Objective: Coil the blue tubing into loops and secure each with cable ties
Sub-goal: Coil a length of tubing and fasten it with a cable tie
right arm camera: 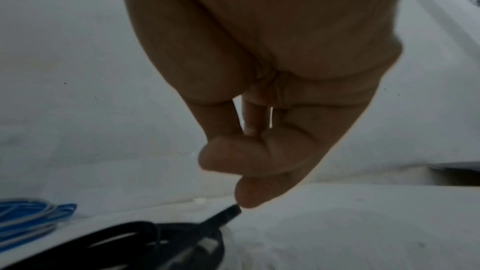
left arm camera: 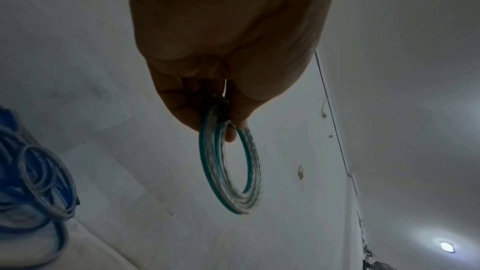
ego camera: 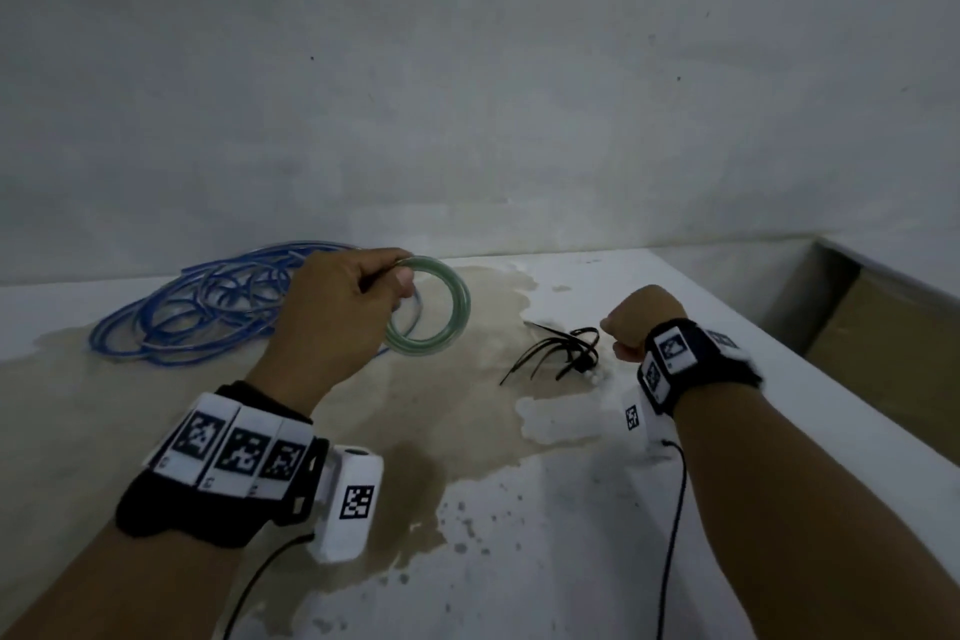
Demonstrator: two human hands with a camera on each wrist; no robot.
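Now a Coil Is Held, a Tie Is Sought

Now the left hand [ego camera: 343, 307] pinches a small round coil of clear greenish tubing [ego camera: 441, 307] between thumb and curled fingers, lifted above the stained white table [ego camera: 571, 509]; I judge it is kept pinched so the loops do not spring apart before a tie goes around them. The right hand [ego camera: 631, 327] hangs over the loose bunch of black plastic cable ties [ego camera: 566, 351], fingers curled together; one fingertip [right arm camera: 246, 196] is at the end of a tie, but a real grip I cannot tell. The tangled heap of blue tubing [ego camera: 208, 307] lies at the far left of the table, uncoiled; the ties cross each other, so one may drag its neighbours.
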